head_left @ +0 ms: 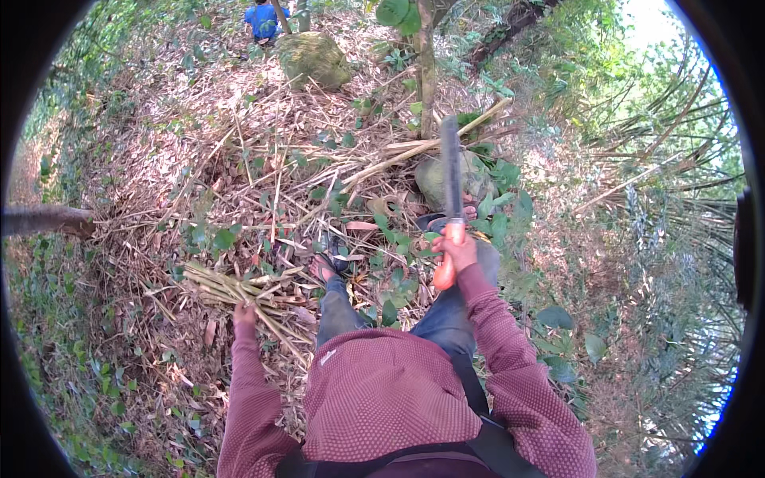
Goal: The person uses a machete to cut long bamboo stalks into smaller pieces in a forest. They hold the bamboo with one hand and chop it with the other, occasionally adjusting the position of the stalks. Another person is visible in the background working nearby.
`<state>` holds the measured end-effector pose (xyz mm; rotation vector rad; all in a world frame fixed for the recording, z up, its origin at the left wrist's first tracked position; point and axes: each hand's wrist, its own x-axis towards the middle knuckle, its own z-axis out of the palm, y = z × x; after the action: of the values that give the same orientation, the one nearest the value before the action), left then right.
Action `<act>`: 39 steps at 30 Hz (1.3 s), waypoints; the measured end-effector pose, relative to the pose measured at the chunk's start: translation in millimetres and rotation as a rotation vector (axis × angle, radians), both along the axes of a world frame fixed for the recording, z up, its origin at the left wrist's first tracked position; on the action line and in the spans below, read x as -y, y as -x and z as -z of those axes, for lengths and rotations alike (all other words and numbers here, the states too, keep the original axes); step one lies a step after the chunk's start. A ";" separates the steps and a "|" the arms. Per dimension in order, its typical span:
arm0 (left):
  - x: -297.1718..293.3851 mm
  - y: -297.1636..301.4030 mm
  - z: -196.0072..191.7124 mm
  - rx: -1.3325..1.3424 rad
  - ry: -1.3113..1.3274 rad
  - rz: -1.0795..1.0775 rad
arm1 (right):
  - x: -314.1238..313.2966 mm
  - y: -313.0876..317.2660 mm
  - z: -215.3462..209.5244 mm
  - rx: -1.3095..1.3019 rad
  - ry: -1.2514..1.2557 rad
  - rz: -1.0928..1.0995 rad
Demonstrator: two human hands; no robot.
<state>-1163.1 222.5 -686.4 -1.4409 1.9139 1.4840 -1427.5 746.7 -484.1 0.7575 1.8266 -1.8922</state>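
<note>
Gripping an orange-handled blade (452, 179) and a bundle of sticks (223, 287)

In the right hand (457, 253), holds the blade pointing forward, with fingers wrapped around its handle (444, 277); in the left hand (245, 312), grasps the sticks over dry leaf litter (179, 147), left of the legs (339, 309), with fingers closed around them

Orange handle (445, 277), grey blade (452, 171), yellow-green sticks (219, 285)
The sweater (382, 390) is dusty red with tiny dots. The pants (339, 309) are blue, the straps (471, 384) black. The dry leaves (171, 119) look brown and tan.
</note>
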 end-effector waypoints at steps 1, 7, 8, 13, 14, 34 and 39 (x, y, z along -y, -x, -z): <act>-27.6 35.6 1.7 0.011 0.039 0.192 | -16.7 5.3 2.9 0.007 -0.046 0.045; -202.5 234.9 38.4 -0.274 0.004 0.578 | -99.1 60.9 41.9 0.118 -0.174 0.086; -228.7 258.5 48.5 -0.251 0.062 0.652 | -105.5 68.4 52.9 0.090 -0.147 0.131; -349.4 382.9 120.2 -0.486 0.106 0.740 | -138.5 98.0 94.4 -0.003 -0.111 0.216; -369.2 403.5 134.2 -0.458 0.177 0.814 | -145.3 100.4 96.2 0.037 -0.135 0.217; -458.9 484.3 261.9 -0.014 0.732 1.189 | -195.7 115.8 64.0 0.126 0.227 0.331; -461.6 472.3 259.6 -0.068 0.728 1.349 | -185.4 113.5 64.2 0.162 0.239 0.352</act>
<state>-1635.3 684.2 -946.0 0.0237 2.6367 0.1920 -1541.0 932.1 -548.3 1.1665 1.4073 -2.1413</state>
